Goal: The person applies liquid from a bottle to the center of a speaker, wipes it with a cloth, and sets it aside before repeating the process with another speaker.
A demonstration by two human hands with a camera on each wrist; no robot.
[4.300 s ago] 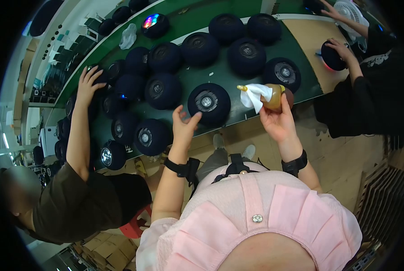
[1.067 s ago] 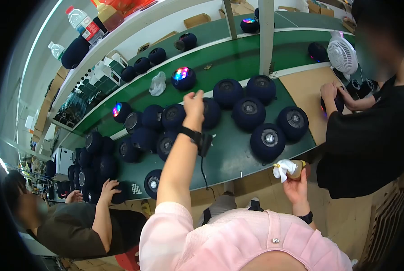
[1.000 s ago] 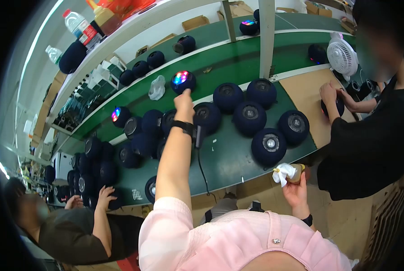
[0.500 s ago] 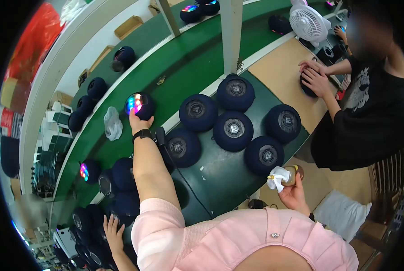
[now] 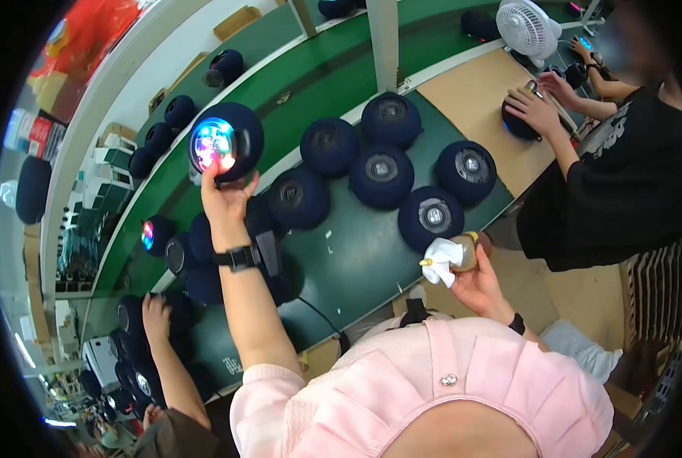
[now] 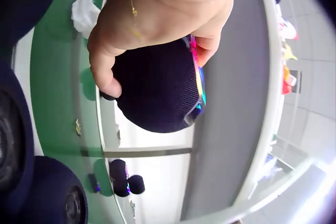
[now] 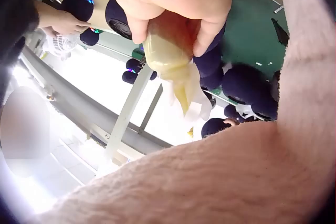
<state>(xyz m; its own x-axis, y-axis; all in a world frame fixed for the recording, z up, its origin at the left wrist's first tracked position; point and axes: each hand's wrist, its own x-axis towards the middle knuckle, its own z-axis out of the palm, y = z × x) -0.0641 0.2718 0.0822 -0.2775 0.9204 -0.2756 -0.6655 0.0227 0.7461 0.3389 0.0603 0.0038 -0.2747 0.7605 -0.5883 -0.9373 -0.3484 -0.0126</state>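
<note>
Since half a second ago, the lit round speaker (image 5: 243, 133) has come up off the green belt (image 5: 318, 85), raised in the left hand (image 5: 228, 201), whose digits clamp it from both sides. A fingertip covers part of its glowing face, glare washes out more, and the hand hides its near side. Behind this grip, the plastic bag (image 6: 85, 16) is largely lost in the head view but shows in the left wrist view.

Curled around an amber squeeze bottle (image 5: 465, 253), the right hand (image 5: 480, 287) covers its base end; white tissue (image 5: 443, 256) conceals the neck, leaving the nozzle tip (image 5: 426, 262) out. Just beyond the bottle sits a dark speaker (image 5: 410, 220); others below the left wrist are partly hidden by the forearm.

Right of the left hand, the white rail (image 5: 286, 162) borders the belt. Between the two hands stretches open green tabletop (image 5: 356, 248), its front edge running close by the bottle.
</note>
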